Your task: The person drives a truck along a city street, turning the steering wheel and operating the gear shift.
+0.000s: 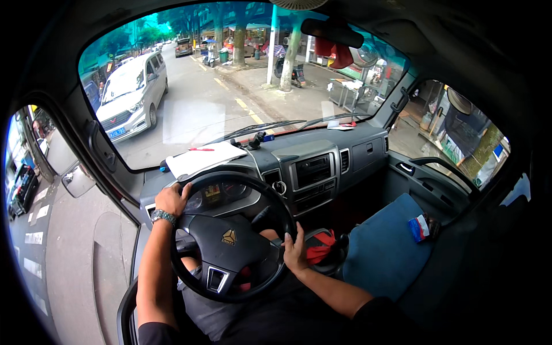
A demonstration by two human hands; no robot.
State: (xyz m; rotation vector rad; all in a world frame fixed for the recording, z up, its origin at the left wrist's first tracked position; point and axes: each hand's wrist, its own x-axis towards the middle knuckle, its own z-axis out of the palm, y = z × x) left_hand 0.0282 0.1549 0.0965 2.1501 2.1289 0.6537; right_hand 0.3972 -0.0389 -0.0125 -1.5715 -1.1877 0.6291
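Note:
A black steering wheel [225, 248] with a gold emblem on its hub fills the lower middle of the head view. At its upper left rim my left hand [172, 200] is closed, and a metal watch [163, 217] sits on that wrist. On the wheel's right rim rests my right hand [295, 250], its fingers wrapped partly behind the rim and its thumb on the near side. Behind the wheel the instrument cluster [214, 194] shows in part. White papers [204, 158] with a red pen [201, 149] on top lie on the dashboard beyond my left hand.
A white van [133, 92] stands on the road ahead, to the left. Trees, a parked scooter and stalls line the right side. A blue seat [382, 247] holds a small blue-and-white packet [419, 228]. Red cloth [322, 247] lies beside my right hand.

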